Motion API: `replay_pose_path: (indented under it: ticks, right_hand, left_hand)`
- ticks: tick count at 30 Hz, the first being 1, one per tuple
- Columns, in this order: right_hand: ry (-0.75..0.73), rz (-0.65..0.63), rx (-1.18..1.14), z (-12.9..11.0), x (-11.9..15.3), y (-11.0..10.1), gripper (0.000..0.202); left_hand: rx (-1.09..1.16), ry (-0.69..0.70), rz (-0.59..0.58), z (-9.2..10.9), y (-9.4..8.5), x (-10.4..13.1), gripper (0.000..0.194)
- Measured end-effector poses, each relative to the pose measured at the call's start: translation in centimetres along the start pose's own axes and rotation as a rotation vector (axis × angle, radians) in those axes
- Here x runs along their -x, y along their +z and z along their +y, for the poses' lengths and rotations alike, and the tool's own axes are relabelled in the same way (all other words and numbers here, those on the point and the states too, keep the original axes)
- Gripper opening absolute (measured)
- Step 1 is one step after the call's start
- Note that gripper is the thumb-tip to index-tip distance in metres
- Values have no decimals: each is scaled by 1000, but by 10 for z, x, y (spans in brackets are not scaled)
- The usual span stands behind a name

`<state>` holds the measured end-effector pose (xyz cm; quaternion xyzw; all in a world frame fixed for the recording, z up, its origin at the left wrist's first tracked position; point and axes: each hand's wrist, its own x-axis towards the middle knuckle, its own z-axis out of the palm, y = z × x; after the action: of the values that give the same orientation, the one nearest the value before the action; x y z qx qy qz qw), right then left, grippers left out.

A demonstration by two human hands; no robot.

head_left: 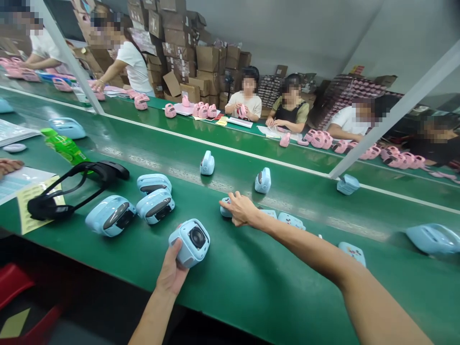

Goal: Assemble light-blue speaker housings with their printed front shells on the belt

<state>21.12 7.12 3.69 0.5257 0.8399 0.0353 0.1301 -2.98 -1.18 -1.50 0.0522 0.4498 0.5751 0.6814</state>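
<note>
My left hand (172,270) is closed around a light blue speaker housing (189,243), lifted over the near edge of the bench. A round black speaker driver shows in its open face, turned up towards me. My right hand (242,209) reaches across with fingers spread, over a light blue printed cover (225,209) lying on the bench. Fingertips meet the cover's top; whether they grip it I cannot make out. More covers, one with a colourful print (290,220), lie in a row partly behind my right forearm. Left of my left hand sit several blue speaker housings (155,206).
Blue housings (207,163) stand along the green bench (251,292). A black head strap (68,191), a green bottle (64,146) and papers (25,184) lie left, near another person's hand (10,166). Across, people handle pink housings (203,111). White posts (395,115) rise from the bench.
</note>
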Motion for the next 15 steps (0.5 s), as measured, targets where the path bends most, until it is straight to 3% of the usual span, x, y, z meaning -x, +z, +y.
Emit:
replay_pose_path:
  ticks: [15]
  right_hand:
    - [2,46,-87,3,1,7,87]
  left_hand:
    - [-15,24,64,1,8,1,47]
